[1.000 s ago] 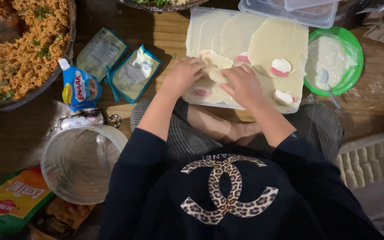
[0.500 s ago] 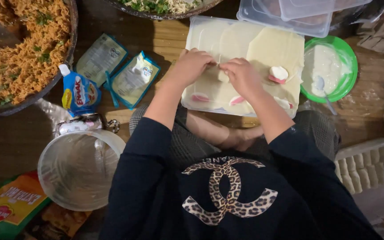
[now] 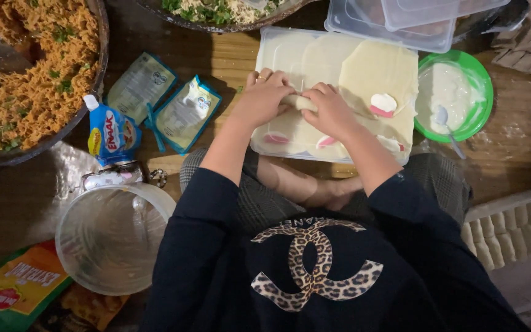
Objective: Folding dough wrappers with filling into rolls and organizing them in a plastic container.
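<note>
My left hand (image 3: pixel 262 97) and my right hand (image 3: pixel 333 110) meet over a white tray lid (image 3: pixel 275 46) covered with thin pale dough sheets (image 3: pixel 379 74). Between the fingers of both hands is a small rolled-up piece of dough (image 3: pixel 301 102), pinched from either side. A ring shows on my left hand. On the sheets lie small white and pink filling pieces (image 3: pixel 383 103). My dark sleeves and crossed legs fill the lower part of the view.
A big pan of orange noodles (image 3: pixel 26 74) sits at far left. Sauce pouches (image 3: pixel 185 114) and a blue squeeze pack (image 3: pixel 110 132) lie beside it. A clear bowl (image 3: pixel 109 240), a green bowl of white paste (image 3: pixel 456 92) with a spoon, clear boxes (image 3: pixel 401 18), finished rolls (image 3: pixel 502 233).
Both hands have slid up the tray and drawn together, and the dough piece under them has been rolled into a tighter tube.
</note>
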